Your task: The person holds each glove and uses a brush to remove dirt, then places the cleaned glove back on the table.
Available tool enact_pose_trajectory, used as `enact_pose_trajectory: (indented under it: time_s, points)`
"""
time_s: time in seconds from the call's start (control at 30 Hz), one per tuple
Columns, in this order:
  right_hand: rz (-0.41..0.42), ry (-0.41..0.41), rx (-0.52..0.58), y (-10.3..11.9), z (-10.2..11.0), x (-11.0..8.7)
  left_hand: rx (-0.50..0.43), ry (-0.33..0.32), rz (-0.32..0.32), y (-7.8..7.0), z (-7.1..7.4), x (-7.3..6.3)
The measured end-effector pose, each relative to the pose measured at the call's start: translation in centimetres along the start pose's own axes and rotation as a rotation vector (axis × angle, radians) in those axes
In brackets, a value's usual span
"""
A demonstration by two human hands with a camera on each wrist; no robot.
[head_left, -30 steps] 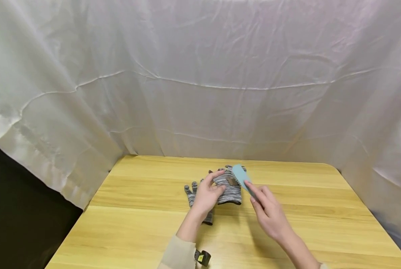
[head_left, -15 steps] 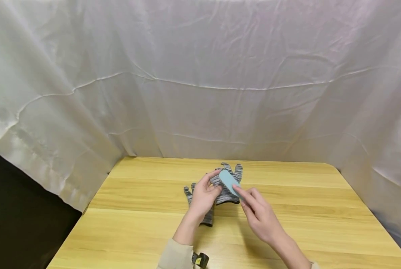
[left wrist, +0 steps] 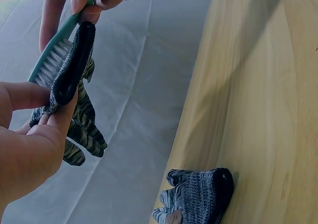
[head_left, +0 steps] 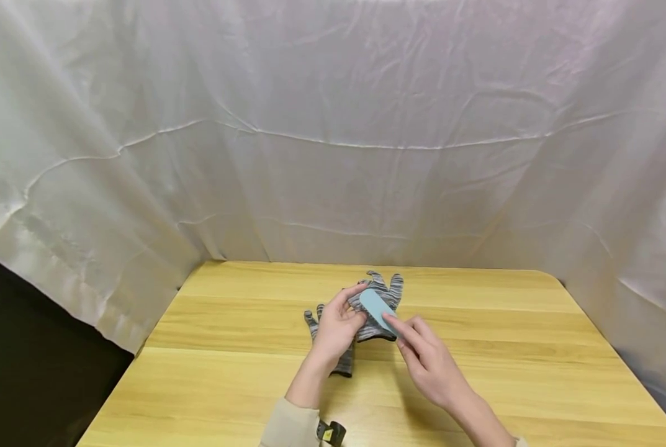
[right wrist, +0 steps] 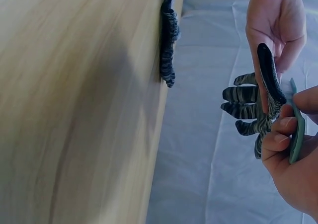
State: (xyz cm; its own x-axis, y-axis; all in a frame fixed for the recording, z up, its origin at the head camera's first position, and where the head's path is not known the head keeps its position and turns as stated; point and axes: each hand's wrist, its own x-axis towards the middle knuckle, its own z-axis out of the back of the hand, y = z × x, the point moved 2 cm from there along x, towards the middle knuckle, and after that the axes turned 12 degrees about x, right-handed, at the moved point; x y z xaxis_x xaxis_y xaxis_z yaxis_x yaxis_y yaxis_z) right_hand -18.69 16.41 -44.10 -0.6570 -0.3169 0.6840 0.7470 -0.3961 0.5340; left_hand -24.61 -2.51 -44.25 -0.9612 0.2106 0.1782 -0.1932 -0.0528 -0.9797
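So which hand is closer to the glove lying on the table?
Left. The left hand, pinching the other glove, partly covers the lying glove in the head view; the right hand, holding the brush, is farther off, to that glove's right.

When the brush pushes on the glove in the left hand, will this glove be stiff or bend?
The glove probably bends easily, because it looks knitted. Its fingers are unsupported, so they may swing. The left hand grips one side, so that part should move less.

A teal brush (head_left: 376, 308) tilts, white bristles (left wrist: 52, 64) against a raised striped glove (left wrist: 88, 129). Another glove (left wrist: 198, 194) — also striped — lies on the desk (head_left: 478, 313).
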Motion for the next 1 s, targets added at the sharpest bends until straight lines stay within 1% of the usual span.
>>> enact_pose_trajectory:
  time_s: [0.27, 0.43, 0.63, 0.8, 0.9, 1.0]
  points:
    - [-0.067, 0.015, -0.002, -0.4, 0.1, -0.2, 0.004, 0.004, 0.016, 0.1, 0.0, 0.0]
    - [-0.089, 0.015, -0.015, -0.6, 0.3, -0.4, 0.005, 0.004, 0.020, 0.2, -0.2, 0.1]
    - [-0.124, -0.007, -0.028, -0.7, 0.7, -0.4, 0.009, -0.001, 0.017, 0.1, -0.2, 0.0]
    - [-0.143, -0.029, -0.017, -0.9, 1.2, -0.3, 0.012, -0.002, 0.023, 0.1, 0.0, -0.1]
    - [-0.150, -0.052, -0.005, -1.0, 1.6, -0.2, 0.015, -0.002, 0.024, 0.1, 0.0, 0.0]
    - [-0.154, -0.091, 0.012, -1.0, 2.0, -0.1, 0.017, -0.003, 0.026, 0.2, 0.0, 0.0]
